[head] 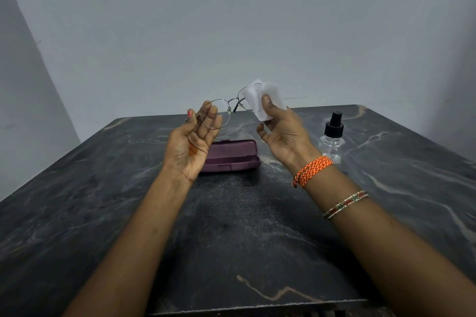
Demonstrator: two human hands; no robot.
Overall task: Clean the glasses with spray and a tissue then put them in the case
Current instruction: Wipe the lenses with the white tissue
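Above the dark marble table, the left hand grips wire-rimmed glasses by one lens; the right hand pinches a white tissue over the other. Purple case lies shut beneath; spray bottle at three o'clock.
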